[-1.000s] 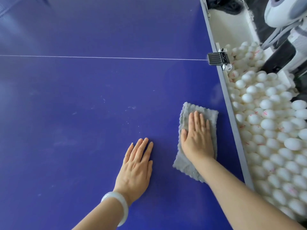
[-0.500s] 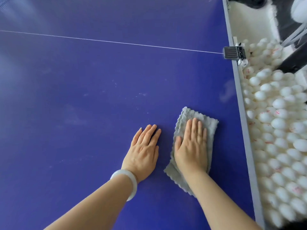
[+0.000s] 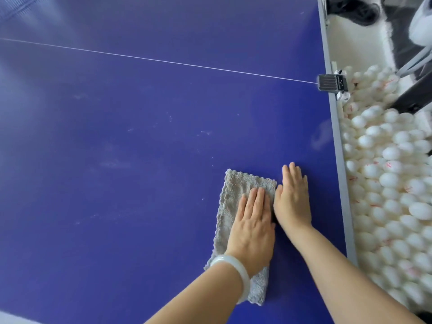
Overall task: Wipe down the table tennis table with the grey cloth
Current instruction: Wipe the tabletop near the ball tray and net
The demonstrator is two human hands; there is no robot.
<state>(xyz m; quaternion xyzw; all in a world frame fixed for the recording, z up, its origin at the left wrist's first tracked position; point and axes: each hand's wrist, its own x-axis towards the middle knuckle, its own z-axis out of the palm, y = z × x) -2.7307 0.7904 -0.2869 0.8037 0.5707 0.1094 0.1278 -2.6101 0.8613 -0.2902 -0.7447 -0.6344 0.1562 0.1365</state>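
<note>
Open bench (image 3: 140, 148) surface stretches left and ahead up to the thin white line (image 3: 187, 65); right side hemmed in by black clamp (image 3: 332, 84) at the edge and heaped white balls (image 3: 385, 183).

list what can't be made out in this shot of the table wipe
Head view:
- grey cloth: middle hidden under the left hand and wrist.
- table: cut off by left and bottom frame edges.
- red marks on the balls: too small to read.
- dark object, top right: cut by top edge.
</note>
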